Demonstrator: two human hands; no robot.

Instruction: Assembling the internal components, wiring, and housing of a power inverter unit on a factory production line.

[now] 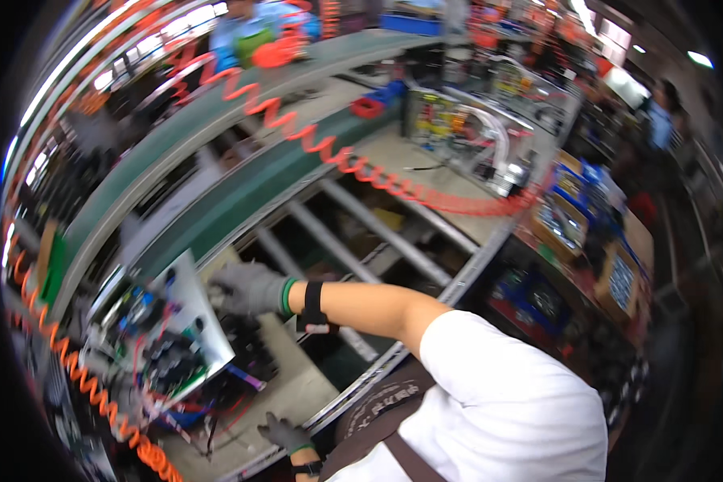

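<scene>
1 gloved right hand (249, 289), grip unclear, sits beside 1 pale panel (206, 317); 1 gloved left hand (287, 435) is loosely spread.

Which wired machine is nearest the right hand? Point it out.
The lower-left machine, beside the right hand; the other machine sits beyond the metal rollers.

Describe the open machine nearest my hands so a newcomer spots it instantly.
Start at the metal bars mid-picture; look lower left. Between the orange coiled hose and the gloved right hand sits the open machine, full of wires and dark parts. Unlike the machine at upper right, with yellow parts and a white tube, it has a bright metal plate beside that hand.
</scene>
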